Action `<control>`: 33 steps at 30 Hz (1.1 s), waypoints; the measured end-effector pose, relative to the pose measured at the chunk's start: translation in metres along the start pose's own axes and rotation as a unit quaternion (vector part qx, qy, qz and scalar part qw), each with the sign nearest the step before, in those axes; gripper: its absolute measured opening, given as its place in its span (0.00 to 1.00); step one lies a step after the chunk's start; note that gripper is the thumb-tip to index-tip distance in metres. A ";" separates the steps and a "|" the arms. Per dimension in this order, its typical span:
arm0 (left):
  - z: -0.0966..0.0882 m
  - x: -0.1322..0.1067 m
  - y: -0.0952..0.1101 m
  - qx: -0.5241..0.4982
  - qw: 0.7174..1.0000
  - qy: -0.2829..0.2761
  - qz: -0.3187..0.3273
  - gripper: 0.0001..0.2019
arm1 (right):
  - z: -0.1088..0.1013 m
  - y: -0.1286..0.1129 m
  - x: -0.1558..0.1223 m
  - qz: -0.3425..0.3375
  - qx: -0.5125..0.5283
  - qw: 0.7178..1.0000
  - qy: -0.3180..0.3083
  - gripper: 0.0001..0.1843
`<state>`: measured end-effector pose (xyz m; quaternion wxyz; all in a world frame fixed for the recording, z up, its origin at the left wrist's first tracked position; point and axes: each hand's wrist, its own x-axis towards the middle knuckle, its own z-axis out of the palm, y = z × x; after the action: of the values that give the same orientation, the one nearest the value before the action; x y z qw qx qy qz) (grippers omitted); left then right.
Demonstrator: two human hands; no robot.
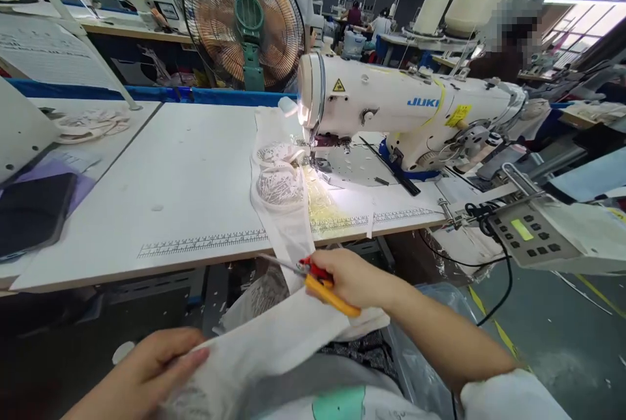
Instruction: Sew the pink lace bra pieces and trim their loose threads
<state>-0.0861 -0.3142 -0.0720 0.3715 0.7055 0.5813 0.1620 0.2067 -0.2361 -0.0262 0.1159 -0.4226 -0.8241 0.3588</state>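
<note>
My right hand [349,276] is closed around a pair of scissors [332,298] with red and orange handles. Their blades point left, over a strip of white fabric that hangs past the table edge. In my left hand [154,361], at lower left, the thumb and fingers pinch a white fabric piece [274,335] stretched across my lap towards the right hand. On the table lies a white lace bra [281,188], one end near the needle of a white sewing machine [381,97] and the other running down off the front edge.
A printed ruler [205,242] runs along the front of the white table [195,165]. Black tweezers [391,167] lie by the machine bed, a dark phone [34,214] at left. Behind stands a large fan [249,15]. A control box [542,234] juts out at right.
</note>
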 end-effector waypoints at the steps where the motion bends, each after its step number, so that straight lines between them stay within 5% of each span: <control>1: 0.001 0.009 0.002 0.018 1.000 -0.002 0.005 0.18 | 0.000 0.001 0.006 0.015 0.002 1.000 -0.012 0.20; 5: 0.016 0.038 0.013 0.029 0.998 -0.019 0.060 0.13 | -0.004 -0.001 0.020 0.031 0.060 0.996 -0.058 0.18; 10: 0.036 0.054 0.048 -0.121 0.980 -0.025 0.155 0.08 | -0.015 -0.011 0.022 0.003 0.096 0.988 -0.119 0.12; 15: 0.042 0.063 0.072 -0.289 0.953 0.018 0.086 0.05 | -0.026 -0.010 0.028 -0.043 -0.006 0.989 -0.138 0.16; 21: 0.042 0.067 0.064 -0.430 0.902 -0.016 -0.028 0.13 | -0.034 0.005 0.040 -0.066 -0.025 0.988 -0.138 0.13; 33: 0.043 0.074 0.078 -0.471 0.871 0.039 -0.135 0.17 | -0.033 0.000 0.048 -0.097 -0.023 0.985 -0.138 0.13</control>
<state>0.0170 -0.2626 -0.0608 0.6551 0.3545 0.5400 0.3919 0.1936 -0.1823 -0.0077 0.0251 -0.2896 -0.8773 0.3820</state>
